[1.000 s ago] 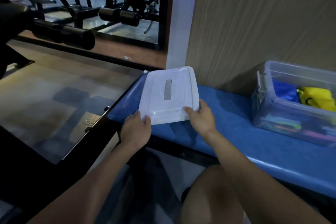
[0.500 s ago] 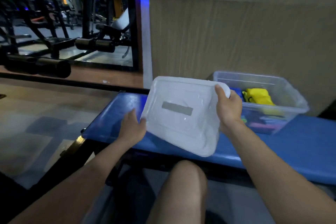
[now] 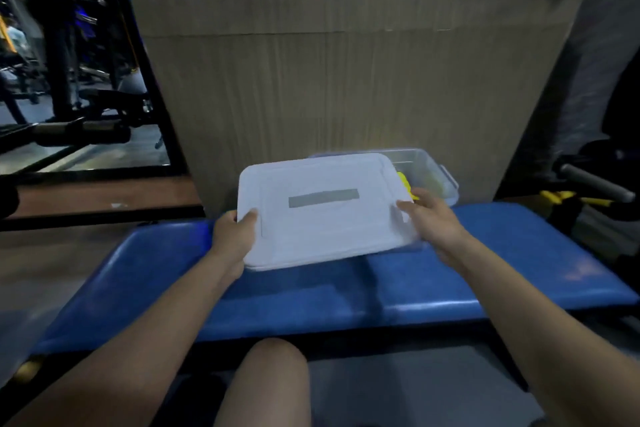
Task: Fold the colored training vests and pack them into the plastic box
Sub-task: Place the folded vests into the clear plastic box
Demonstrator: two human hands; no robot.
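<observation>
Both hands hold a white lid (image 3: 322, 215) above the blue table (image 3: 346, 291). The left hand (image 3: 233, 236) grips the lid's near-left edge, thumb curled on top and the other fingers hidden under it. The right hand (image 3: 431, 215) grips the right edge, thumb laid on the top face and fingers wrapped beneath. The lid is tilted, its near edge lower than its far edge, and a grey strip (image 3: 323, 198) runs across the middle of its top.

Behind and partly under the lid stands the clear box (image 3: 429, 166) at the far side of the table, against a wood-grain wall (image 3: 346, 80). The lid covers most of the box's opening; only the right end of the box shows. In that gap, just beside the right hand, a yellow vest (image 3: 405, 185) lies inside the box. Whether the lid touches the box's rim cannot be told.

A bare knee (image 3: 270, 374) shows at the bottom of the view, in front of the table. Dark gym frames (image 3: 69, 80) stand to the left.
</observation>
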